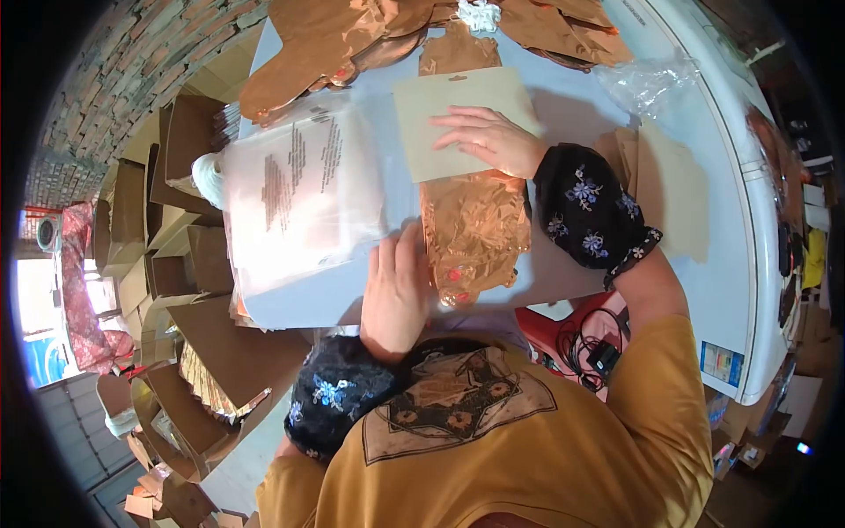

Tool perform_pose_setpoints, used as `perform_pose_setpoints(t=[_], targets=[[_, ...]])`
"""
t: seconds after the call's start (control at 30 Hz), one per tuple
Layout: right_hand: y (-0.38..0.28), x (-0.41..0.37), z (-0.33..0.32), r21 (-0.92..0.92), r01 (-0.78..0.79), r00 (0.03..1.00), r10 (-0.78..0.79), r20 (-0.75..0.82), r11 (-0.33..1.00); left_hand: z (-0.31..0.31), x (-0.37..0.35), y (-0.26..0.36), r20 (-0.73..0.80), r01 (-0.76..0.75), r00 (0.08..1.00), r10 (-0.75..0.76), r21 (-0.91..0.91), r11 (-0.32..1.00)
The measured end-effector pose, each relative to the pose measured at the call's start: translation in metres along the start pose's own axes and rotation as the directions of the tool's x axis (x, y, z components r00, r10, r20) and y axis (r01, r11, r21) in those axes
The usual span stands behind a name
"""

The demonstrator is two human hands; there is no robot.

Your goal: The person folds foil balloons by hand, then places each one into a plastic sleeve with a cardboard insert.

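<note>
My right hand (493,141) lies flat with fingers stretched over a cream card (422,106) that has a hanging slot at its top. Beneath the card is a crinkled copper-coloured foil piece (475,224) with small red spots at its near end; the card covers its middle. At the foil's left edge rests my left hand (396,295), fingers extended on the tabletop, the tips partly hidden by the foil. Left of both stands a stack of clear plastic bags (299,194) with printed text.
More copper foil pieces (326,53) are heaped along the far side, with a white tied bundle (479,15) among them. Cream cards (673,189) and crumpled clear plastic (647,84) lie at right. A white appliance (748,194) borders the table. Cardboard boxes (238,352) crowd the left.
</note>
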State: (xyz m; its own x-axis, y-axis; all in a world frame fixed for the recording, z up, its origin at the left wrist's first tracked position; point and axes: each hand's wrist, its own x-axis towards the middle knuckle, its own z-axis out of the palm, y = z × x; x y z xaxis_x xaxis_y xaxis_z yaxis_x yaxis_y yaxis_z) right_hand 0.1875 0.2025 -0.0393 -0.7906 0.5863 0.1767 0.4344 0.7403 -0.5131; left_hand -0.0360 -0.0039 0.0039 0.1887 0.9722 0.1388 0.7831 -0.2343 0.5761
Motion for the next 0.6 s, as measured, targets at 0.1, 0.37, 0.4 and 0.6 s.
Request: perform_pose_setpoints(t=[0.1,0.37,0.4,0.6], targets=[[-0.007,0.0,0.0,-0.003,-0.011,1.0,0.011,-0.015,1.0,0.005,-0.013,0.005,-0.012,0.014,1.0,-0.014,0.004,1.0],[-0.012,-0.004,0.006,-0.004,0.011,0.997,-0.012,-0.077,1.0,0.008,-0.007,0.001,0.008,0.036,0.999,-0.036,-0.055,0.998],[-0.011,-0.004,0.006,-0.003,0.014,0.997,-0.014,-0.079,1.0,0.007,-0.006,0.003,0.002,0.052,0.999,-0.052,-0.081,0.995],[-0.01,-0.001,0.006,-0.015,0.011,0.995,-0.012,-0.096,1.0,0.016,0.006,-0.012,0.137,0.27,0.962,-0.234,-0.405,0.873]])
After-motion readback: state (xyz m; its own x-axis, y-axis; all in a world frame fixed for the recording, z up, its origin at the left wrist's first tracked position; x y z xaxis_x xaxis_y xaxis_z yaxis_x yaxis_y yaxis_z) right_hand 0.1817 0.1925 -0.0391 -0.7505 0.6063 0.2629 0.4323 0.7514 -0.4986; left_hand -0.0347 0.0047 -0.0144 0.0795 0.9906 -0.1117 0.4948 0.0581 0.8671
